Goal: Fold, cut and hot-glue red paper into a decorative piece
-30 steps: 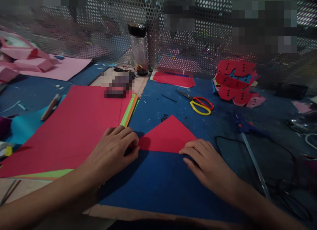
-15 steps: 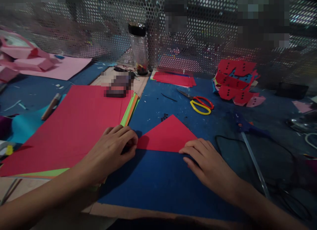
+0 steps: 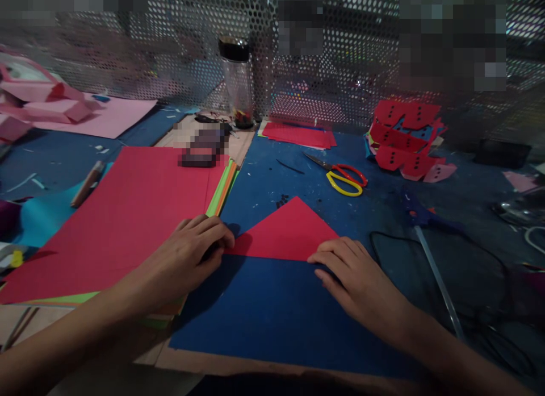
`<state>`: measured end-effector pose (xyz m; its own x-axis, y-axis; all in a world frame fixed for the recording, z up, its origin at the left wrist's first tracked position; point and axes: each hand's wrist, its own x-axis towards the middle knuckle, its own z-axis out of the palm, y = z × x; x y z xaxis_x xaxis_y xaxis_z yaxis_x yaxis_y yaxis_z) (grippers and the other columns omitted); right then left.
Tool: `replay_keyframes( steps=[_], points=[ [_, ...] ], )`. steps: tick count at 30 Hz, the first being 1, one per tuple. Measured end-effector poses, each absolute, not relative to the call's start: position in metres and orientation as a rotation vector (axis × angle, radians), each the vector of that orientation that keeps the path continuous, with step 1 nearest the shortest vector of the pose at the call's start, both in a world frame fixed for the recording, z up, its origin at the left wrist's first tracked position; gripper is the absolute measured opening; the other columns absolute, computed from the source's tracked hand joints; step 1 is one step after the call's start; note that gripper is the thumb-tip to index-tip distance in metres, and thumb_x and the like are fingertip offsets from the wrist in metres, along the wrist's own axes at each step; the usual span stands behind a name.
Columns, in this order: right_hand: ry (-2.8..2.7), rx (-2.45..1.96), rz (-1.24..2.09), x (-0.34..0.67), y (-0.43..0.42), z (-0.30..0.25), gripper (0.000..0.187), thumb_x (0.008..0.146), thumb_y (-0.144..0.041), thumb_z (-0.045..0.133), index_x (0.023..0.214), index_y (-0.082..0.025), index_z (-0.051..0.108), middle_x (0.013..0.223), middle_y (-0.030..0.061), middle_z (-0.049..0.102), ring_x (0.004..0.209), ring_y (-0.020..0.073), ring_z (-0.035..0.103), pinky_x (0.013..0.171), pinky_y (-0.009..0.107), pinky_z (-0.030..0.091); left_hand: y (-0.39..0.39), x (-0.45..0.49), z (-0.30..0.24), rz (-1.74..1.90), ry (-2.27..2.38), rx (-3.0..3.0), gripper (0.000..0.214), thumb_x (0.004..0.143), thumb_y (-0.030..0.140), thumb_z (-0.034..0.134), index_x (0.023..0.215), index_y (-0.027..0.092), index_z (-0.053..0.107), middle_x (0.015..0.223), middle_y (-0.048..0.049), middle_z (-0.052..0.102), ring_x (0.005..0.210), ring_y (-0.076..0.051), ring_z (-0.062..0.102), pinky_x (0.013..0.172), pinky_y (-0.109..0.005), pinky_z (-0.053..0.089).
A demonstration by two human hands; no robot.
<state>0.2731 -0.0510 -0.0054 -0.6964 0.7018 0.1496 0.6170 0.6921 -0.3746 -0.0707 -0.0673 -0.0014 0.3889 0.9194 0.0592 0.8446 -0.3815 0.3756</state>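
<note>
A folded red paper triangle lies on the blue work mat, its long straight edge toward the near side and its point toward the far side. The left hand is at the triangle's left corner, loosely curled with the thumb close beneath the bent fingers; the fingertips cover that corner, so I cannot tell whether they pinch it or only press on it. The right hand is partly open over the right corner — its fingers slightly bent and their tips resting on the paper near the long edge, its thumb a little apart from them, without a grasp closed on anything.

Left of the triangle lies a stack of large coloured sheets, a red sheet on top and green and orange edges showing below. A dark, pixelated object rests at its far end, and a clear bottle with a black lid stands beyond, close to the perforated metal panel.

On the far side of the mat are a small pile of red paper and scissors with one red and one yellow handle loop. Farther right are red cutouts with black dots — and, nearer, a blue glue gun with a long glue stick.
</note>
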Motion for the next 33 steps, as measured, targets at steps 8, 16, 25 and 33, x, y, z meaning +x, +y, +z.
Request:
replay_keyframes(
  steps=[8,16,25,33],
  points=[
    [-2.619,-1.053,0.420,0.273,-0.052,-0.006,0.020,0.103,-0.018,0.052,0.118,-0.025,0.063,0.114,0.0056,0.066,0.107,0.0237,0.060,0.091,0.041,0.045,-0.066,-0.074,-0.007,0.399,1.528,2.362,0.023,0.090,0.008,0.042,0.097,0.024,0.059,0.106,-0.0048,0.065,0.100,-0.025,0.055,0.086,-0.041,0.039],
    [-2.632,-1.033,0.389,0.274,-0.051,-0.012,0.027,0.102,-0.017,0.053,0.126,-0.025,0.061,0.116,0.0069,0.066,0.108,0.0250,0.060,0.091,0.043,0.047,-0.068,-0.063,-0.003,0.559,1.533,2.335,0.029,0.087,0.002,0.041,0.098,0.022,0.060,0.105,-0.0041,0.062,0.101,-0.023,0.055,0.085,-0.037,0.042],
    [-2.625,-1.005,0.354,0.276,-0.051,-0.021,0.030,0.101,-0.017,0.054,0.130,-0.026,0.058,0.116,0.0066,0.066,0.108,0.0256,0.061,0.091,0.043,0.049,-0.069,-0.009,-0.002,0.442,1.120,2.652,0.024,0.099,0.009,0.048,0.117,0.021,0.060,0.111,-0.0057,0.064,0.102,-0.023,0.057,0.090,-0.038,0.048],
    [-2.599,-0.989,0.360,0.275,-0.050,-0.022,0.033,0.101,-0.015,0.055,0.132,-0.025,0.058,0.115,0.0058,0.065,0.106,0.0246,0.059,0.092,0.043,0.047,-0.053,-0.005,-0.022,0.469,1.042,2.821,0.015,0.100,0.013,0.050,0.108,0.017,0.062,0.102,-0.0062,0.065,0.091,-0.023,0.058,0.082,-0.039,0.053]
  ],
)
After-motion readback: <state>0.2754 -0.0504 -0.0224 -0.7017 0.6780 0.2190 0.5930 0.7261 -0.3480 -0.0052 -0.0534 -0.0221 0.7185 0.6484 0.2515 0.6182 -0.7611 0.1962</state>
